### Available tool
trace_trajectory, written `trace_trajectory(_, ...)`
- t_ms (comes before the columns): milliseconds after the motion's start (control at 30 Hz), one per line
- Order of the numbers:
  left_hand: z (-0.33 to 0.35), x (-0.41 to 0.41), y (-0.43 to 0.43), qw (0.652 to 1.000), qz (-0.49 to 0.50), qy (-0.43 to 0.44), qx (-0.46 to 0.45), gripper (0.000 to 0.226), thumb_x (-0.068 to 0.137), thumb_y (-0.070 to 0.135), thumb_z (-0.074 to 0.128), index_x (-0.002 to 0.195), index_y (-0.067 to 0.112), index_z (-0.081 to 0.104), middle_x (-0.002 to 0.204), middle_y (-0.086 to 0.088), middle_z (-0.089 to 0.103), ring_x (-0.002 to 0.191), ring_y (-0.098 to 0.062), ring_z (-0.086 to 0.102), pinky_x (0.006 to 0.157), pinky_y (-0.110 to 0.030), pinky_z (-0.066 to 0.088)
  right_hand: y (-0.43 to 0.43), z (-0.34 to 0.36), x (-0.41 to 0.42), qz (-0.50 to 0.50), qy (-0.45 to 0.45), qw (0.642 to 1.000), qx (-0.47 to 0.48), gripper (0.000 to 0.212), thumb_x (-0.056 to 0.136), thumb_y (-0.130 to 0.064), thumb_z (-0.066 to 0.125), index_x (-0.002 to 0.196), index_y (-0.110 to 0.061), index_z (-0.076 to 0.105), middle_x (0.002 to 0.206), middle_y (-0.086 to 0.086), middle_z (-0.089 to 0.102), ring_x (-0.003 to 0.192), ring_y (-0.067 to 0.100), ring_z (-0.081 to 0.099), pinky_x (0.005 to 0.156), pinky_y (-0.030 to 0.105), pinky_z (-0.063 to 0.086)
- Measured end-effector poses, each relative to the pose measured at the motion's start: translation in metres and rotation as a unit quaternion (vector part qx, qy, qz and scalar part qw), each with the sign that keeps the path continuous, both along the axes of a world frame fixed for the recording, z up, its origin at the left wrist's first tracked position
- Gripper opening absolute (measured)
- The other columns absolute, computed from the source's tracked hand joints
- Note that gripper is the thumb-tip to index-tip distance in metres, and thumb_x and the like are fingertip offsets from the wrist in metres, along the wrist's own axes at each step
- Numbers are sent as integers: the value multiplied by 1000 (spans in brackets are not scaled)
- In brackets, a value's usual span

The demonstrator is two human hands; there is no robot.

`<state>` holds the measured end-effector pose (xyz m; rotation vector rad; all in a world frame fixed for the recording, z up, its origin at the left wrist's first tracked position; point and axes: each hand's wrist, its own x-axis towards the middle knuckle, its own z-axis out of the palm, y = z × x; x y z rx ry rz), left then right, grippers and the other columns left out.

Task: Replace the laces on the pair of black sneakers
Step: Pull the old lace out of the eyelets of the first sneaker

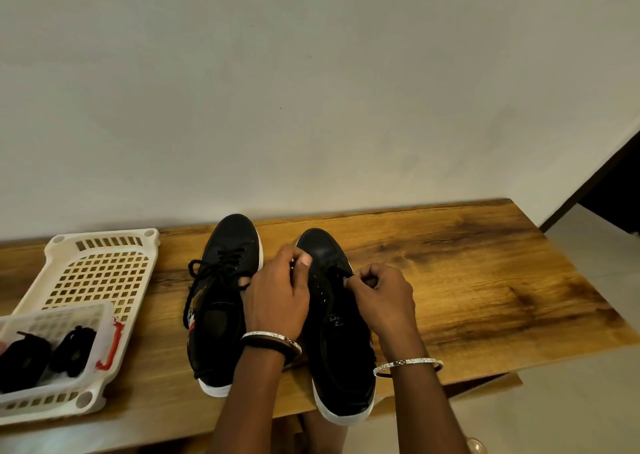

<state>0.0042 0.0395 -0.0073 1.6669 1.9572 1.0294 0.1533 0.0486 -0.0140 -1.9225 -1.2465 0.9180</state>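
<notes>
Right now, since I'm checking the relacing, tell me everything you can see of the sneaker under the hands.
The sneaker is black, smooth and leather-like, with a white sole and pale lettering inside. It stands upright on the wooden table, toe toward the wall, heel at the near edge, beside the other sneaker. The left hand and right hand pinch its black lace at the front eyelets.

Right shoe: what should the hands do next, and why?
Probably pull the lace out of the last eyelets. The left hand and right hand both pinch it near the toe of the right shoe, whose nearer eyelets look empty; two lace bundles lie in the basket.
</notes>
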Motion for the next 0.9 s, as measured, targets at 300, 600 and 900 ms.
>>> trace_trajectory(300,8,2,-7,976,-3,185,-112,16,96,38,56,109,34,63,122,9,50,117,-15,51,96,-41,48,1,0,-1,3,8,1000,3,8,86,-26,71,78,-26,70,79,-8,70,77,11,67,75,38,59)
trace_trajectory(600,18,29,-17,976,29,182,-120,32,102,43,39,114,25,62,134,5,46,111,-22,56,85,-37,52,1,5,-13,78,30,984,160,8,93,-35,68,89,-28,71,93,-14,69,87,3,63,74,29,53)
trace_trajectory(900,22,22,-22,956,13,242,-167,30,79,53,53,97,33,65,105,9,59,116,-20,47,90,-40,31,6,-4,-19,137,-23,983,121,19,91,-14,68,101,-27,77,96,-15,71,90,0,64,78,21,52)
